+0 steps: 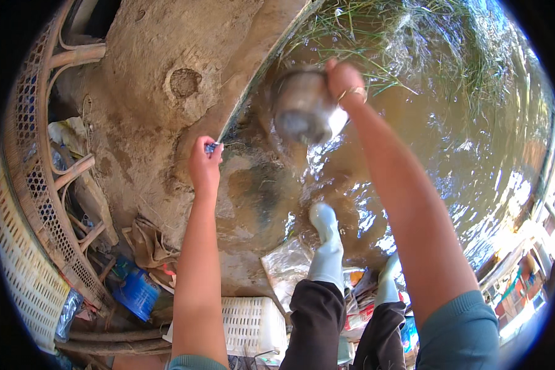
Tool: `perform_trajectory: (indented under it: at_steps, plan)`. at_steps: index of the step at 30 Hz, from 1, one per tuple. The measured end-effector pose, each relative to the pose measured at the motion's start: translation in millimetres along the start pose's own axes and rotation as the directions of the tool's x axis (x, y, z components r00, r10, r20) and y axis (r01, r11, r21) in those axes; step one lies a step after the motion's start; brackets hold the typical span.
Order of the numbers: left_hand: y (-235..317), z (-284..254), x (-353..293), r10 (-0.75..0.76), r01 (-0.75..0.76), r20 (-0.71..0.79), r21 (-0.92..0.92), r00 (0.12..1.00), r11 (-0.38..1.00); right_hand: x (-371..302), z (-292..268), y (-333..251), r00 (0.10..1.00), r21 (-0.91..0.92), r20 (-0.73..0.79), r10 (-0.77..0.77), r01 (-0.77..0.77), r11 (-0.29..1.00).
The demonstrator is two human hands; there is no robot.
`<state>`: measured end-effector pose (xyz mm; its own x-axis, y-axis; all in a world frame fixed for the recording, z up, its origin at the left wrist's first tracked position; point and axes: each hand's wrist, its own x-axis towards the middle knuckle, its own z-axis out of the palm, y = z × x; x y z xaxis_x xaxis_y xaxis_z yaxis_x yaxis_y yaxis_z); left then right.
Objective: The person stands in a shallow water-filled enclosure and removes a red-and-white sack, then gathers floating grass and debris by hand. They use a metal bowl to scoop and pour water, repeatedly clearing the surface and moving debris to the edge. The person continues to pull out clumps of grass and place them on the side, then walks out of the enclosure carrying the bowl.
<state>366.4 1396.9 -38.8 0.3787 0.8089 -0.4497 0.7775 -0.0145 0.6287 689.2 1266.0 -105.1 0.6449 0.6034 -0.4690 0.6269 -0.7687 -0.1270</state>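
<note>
In the head view we find the right hand gripping a blurred, round, silver metal pot over murky brown water and, left of that water, the left hand pinching a small blue-and-silver object.

Sunlit brown water lies beside rough earthen ground and woven cane furniture.

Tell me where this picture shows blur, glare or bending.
Head view: the metal pot and right hand look motion-blurred; head view: bright glare scatters over the brown water; head view: the cane lattice at left curves near the dark fisheye rim.
</note>
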Motion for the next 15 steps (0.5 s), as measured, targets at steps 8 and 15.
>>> perform_trajectory:
  at_steps: [8,15]
  plan:
    - [-47.6,-39.6,-113.9,-0.294,0.288,0.099,0.065,0.951,0.955,82.5,-154.4,200.7,0.699,0.003,-0.571,0.429,-0.521,0.853]
    - [-46.4,-68.5,-212.2,-0.683,0.636,0.159,-0.555,0.713,0.536,-41.0,-184.3,235.2,0.649,0.475,-0.557,0.517,-0.261,0.840]
